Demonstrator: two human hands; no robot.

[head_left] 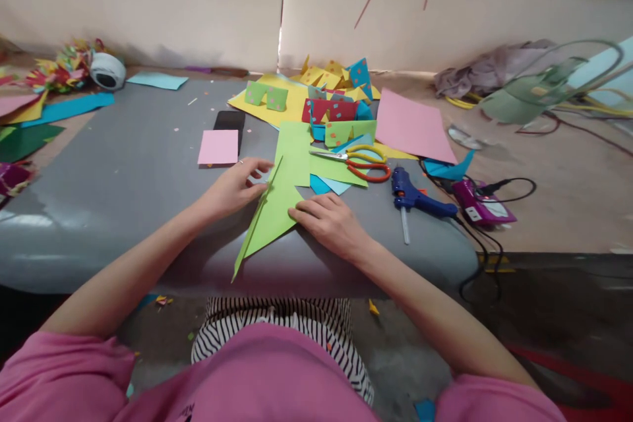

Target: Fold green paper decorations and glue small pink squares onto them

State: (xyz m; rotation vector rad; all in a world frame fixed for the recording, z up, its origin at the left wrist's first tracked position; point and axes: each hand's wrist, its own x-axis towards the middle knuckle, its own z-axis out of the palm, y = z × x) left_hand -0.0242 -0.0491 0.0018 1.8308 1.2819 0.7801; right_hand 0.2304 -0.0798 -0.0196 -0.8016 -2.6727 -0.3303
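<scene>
A light green sheet of paper (273, 214) lies in front of me with a narrow strip folded up along its left edge. My left hand (240, 188) is at that raised edge, fingers curved and apart, the fingertips at the fold. Over the sheet's right corner my right hand (329, 221) rests with its fingers lying flat. Just beyond is another light green paper piece (294, 151), partly under or against the sheet. Scissors (346, 158) with yellow and orange handles lie to the right on more green paper.
A blue glue gun (418, 196) lies at the right beside a purple power box (482, 201) with black cables. Cut-out dotted paper shapes (331, 109) stand at the back near a pink sheet (413, 124). A pink paper square (218, 147) partly covers a black phone (230, 120).
</scene>
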